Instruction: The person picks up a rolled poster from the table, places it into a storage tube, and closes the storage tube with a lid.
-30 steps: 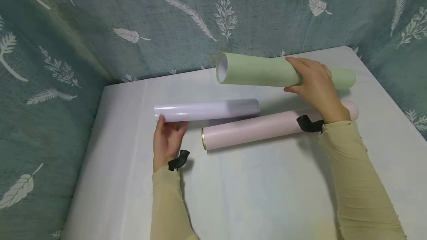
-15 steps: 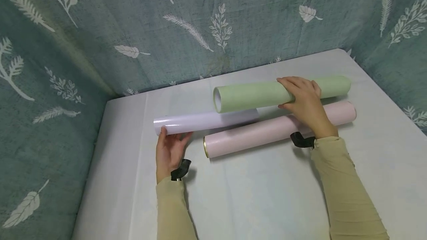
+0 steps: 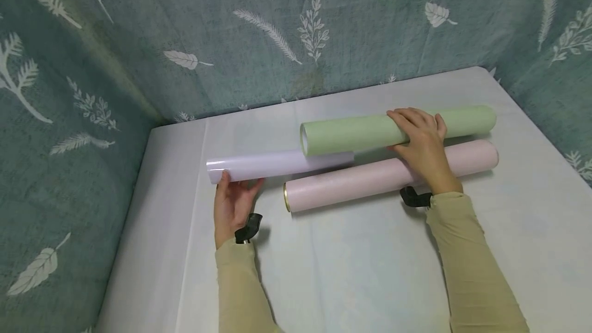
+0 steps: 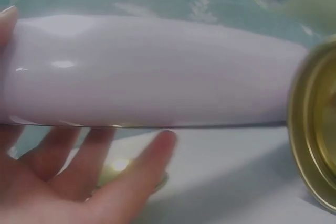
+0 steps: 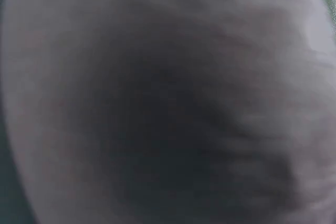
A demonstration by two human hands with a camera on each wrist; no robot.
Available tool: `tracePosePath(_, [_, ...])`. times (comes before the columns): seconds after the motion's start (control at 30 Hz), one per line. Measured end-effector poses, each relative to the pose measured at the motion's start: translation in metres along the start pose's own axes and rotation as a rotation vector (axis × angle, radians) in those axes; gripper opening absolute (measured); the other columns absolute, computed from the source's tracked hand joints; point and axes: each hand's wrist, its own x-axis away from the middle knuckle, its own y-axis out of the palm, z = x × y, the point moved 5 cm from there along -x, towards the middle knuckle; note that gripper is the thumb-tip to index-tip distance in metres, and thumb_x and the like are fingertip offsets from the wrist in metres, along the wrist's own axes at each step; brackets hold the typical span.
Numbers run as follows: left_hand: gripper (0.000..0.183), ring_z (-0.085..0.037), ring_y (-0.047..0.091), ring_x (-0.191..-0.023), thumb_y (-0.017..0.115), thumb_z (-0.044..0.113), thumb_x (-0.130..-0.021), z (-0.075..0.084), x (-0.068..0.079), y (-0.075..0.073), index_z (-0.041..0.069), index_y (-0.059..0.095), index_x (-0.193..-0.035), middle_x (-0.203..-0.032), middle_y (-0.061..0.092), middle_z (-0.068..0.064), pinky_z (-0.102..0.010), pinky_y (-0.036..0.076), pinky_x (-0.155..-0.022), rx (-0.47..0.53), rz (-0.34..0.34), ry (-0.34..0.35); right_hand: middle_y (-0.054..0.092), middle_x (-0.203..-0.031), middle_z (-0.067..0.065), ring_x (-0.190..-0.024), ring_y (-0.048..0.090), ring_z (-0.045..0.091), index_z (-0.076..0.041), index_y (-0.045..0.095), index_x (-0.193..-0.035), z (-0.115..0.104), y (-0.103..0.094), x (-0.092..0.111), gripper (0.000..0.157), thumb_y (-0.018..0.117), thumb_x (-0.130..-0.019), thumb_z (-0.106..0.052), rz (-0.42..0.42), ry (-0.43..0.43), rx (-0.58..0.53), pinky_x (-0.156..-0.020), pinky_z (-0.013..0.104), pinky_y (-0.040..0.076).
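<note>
In the head view, my left hand (image 3: 233,204) grips the left end of a glossy lavender tube (image 3: 259,166), one digit over its near side and others below. The left wrist view shows that lavender tube (image 4: 147,72) close up, with fingers spread along its lower edge. My right hand (image 3: 423,148) holds a pale green tube (image 3: 351,132) from above, around its middle. The green tube's left end is hollow and overlaps the lavender tube's right part. Below the right hand lies a pink tube (image 3: 342,186) with a gold rim, partly hidden by the right wrist.
A white-covered table (image 3: 370,266) carries the pink tube. Green leaf-patterned cloth (image 3: 203,86) hangs behind and at both sides. A gold end (image 4: 320,124) stands close at the left wrist view's right edge. A blurred, dim surface (image 5: 79,51) fills the right wrist view.
My right hand has brought the green tube down and nearer, so it overlaps the lavender tube's right part. My left hand and the lavender tube have shifted slightly left relative to the pink tube.
</note>
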Motion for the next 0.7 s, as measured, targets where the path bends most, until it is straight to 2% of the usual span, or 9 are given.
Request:
tracePosePath(0.17, [0.034,-0.035,0.027,-0.127,0.054,0.004,-0.087,0.004,0.000,0.004,0.007,0.043,-0.120,-0.126,0.039,-0.014,-0.063,0.023,-0.092,-0.055,-0.043,-0.012,0.047,-0.128,0.002,-0.123,0.031,0.024,-0.020,0.050,-0.127,0.002,0.006,0.003,0.075,0.082,-0.060,-0.013,0.007,-0.009,0.021,-0.101,0.054,0.002])
tracePosePath(0.3, [0.032,-0.035,0.026,-0.127,0.052,0.001,-0.088,0.008,0.002,0.004,0.007,0.043,-0.118,-0.127,0.039,-0.016,-0.062,0.025,-0.092,-0.103,-0.045,-0.018,0.046,-0.128,0.001,-0.123,0.031,0.024,-0.022,0.049,-0.128,0.004,0.011,0.005,0.076,0.082,-0.060,-0.014,0.016,-0.012,0.029,-0.101,0.053,0.001])
tracePosePath(0.4, [0.035,-0.033,0.029,-0.126,0.053,0.000,-0.087,0.013,0.002,0.003,0.007,0.043,-0.120,-0.123,0.043,-0.014,-0.062,0.025,-0.093,-0.110,-0.033,-0.012,0.046,-0.129,0.001,-0.123,0.031,0.025,-0.022,0.048,-0.129,0.004,0.013,0.006,0.076,0.082,-0.061,-0.013,0.017,-0.014,0.033,-0.101,0.053,0.001])
tracePosePath(0.53, [0.048,-0.031,0.036,-0.121,0.053,0.001,-0.087,0.015,0.002,0.009,0.010,0.037,-0.131,-0.120,0.045,-0.010,-0.060,0.023,-0.095,-0.153,-0.060,-0.032,0.046,-0.129,0.000,-0.123,0.031,0.024,-0.022,0.049,-0.128,0.005,0.012,0.004,0.076,0.082,-0.061,-0.012,0.027,-0.012,0.039,-0.101,0.052,0.001])
tracePosePath(0.63, [0.053,-0.032,0.042,-0.116,0.052,0.003,-0.088,0.015,0.003,0.014,0.012,0.032,-0.136,-0.122,0.044,-0.010,-0.060,0.024,-0.095,-0.237,-0.082,-0.056,0.046,-0.128,0.001,-0.123,0.031,0.023,-0.022,0.049,-0.128,0.005,0.011,0.003,0.076,0.082,-0.061,-0.012,0.027,-0.013,0.038,-0.101,0.052,0.002])
tracePosePath(0.7, [0.049,-0.032,0.046,-0.113,0.052,0.004,-0.088,0.015,0.003,0.015,0.011,0.034,-0.133,-0.122,0.045,-0.010,-0.059,0.027,-0.094,-0.309,-0.078,-0.068,0.046,-0.128,0.001,-0.123,0.031,0.024,-0.022,0.049,-0.128,0.004,0.011,0.003,0.076,0.082,-0.061,-0.012,0.024,-0.013,0.039,-0.101,0.052,0.002])
